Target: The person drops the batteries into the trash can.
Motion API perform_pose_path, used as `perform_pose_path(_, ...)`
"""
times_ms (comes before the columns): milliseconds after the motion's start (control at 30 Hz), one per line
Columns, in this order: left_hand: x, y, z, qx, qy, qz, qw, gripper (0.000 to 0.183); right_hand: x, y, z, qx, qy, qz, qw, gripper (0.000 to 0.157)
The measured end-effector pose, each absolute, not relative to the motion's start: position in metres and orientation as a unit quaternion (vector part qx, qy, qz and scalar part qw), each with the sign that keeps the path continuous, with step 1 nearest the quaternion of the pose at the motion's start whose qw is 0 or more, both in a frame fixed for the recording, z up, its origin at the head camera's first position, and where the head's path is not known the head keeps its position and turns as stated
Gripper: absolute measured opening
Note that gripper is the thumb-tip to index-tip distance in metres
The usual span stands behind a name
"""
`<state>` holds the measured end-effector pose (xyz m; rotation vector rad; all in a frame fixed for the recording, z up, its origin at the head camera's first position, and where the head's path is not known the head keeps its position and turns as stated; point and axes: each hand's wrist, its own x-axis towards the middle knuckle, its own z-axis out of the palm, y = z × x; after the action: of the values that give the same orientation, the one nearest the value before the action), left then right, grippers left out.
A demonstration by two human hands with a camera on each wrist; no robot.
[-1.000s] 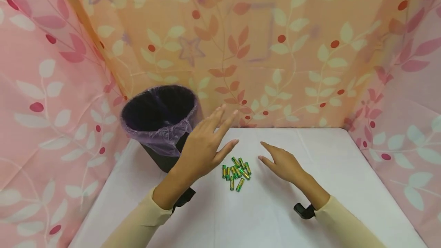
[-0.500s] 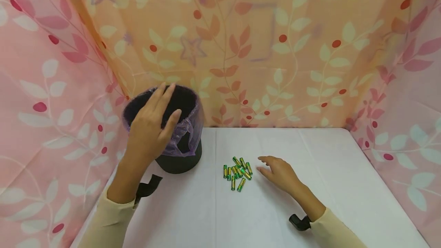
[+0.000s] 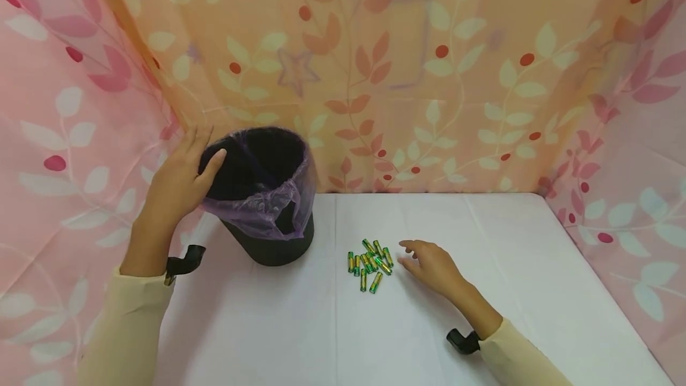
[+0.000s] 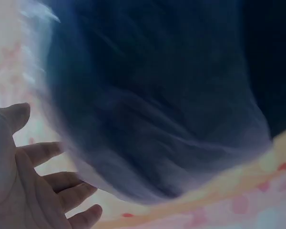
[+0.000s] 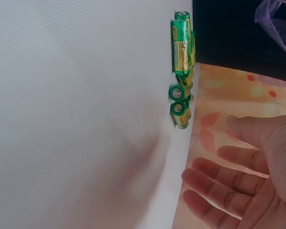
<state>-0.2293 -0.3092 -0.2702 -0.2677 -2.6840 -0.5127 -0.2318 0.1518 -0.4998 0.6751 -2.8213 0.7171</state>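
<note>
Several green-and-gold batteries (image 3: 370, 262) lie in a loose cluster on the white table. A black trash bin (image 3: 270, 249) stands to their left, its rim wrapped in a purple plastic bag (image 3: 252, 210). Beside the bin's left rim is my left hand (image 3: 179, 180), fingers extended and thumb apart; in the left wrist view its fingertips (image 4: 88, 183) come right at the bag's edge. My right hand (image 3: 434, 264) hovers just right of the batteries, holding nothing, with relaxed fingers (image 5: 219, 191) in the right wrist view.
Leaf-patterned cloth walls enclose the table (image 3: 482, 243): an orange back cloth (image 3: 402, 76), a pink left cloth (image 3: 80, 225) and a pink right cloth (image 3: 643, 165). Black mounts (image 3: 463, 341) sit at both wrists.
My left hand has moved left, from in front of the bin's right side, across its mouth to its left rim. The right hand has shifted slightly down. The batteries lie as before.
</note>
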Motion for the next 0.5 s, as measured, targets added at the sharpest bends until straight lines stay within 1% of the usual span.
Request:
perform_pose_path(100, -0.243, -0.32, -0.274, -0.092, -0.967, -0.174, 0.16, 0.065, -0.233, 0.15, -0.499, 0.218, -0.945, 0.235, 0.07, 0.04)
perform_pose_path(233, -0.257, -0.329, -0.281, -0.098, -0.97, -0.177, 0.131, 0.066, -0.234, 0.147, -0.497, 0.217, -0.947, 0.23, 0.062, 0.04)
perform_pose_path(500, -0.273, -0.334, -0.287, -0.12, -0.979, -0.15, 0.061, 0.077, -0.238, 0.14, -0.494, 0.225, -0.947, 0.224, 0.044, 0.041)
